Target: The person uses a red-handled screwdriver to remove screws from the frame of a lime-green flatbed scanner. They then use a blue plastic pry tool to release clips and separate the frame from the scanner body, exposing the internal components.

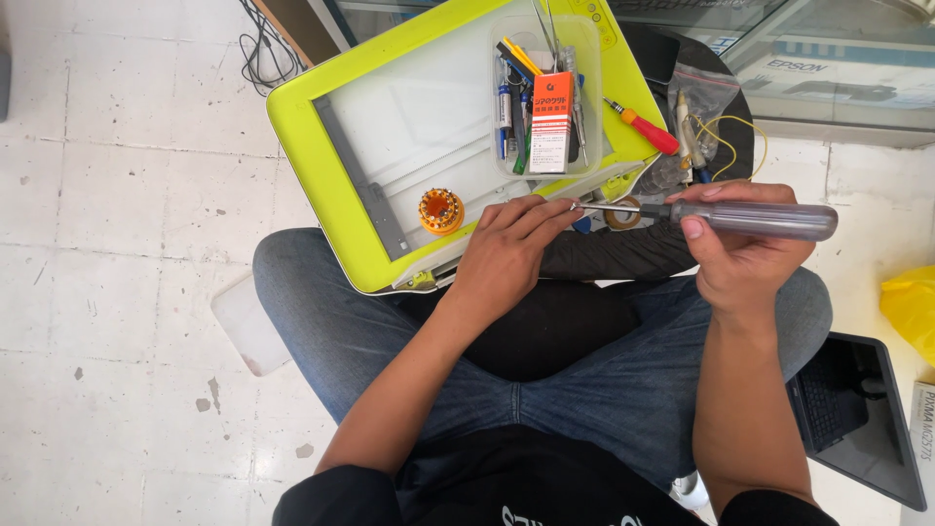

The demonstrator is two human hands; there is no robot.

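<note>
Right hand [745, 258] w/ screwdriver [726, 216], clear tub [592, 58] w/ pens [506, 107], red box [551, 122]

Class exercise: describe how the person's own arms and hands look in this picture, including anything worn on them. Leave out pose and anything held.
Both arms are bare from above the elbow down to the hands. Black short sleeves show at the bottom edge of the picture. The left hand and right hand wear no gloves. No watch, bracelet or ring can be seen on either wrist or hand.
</note>
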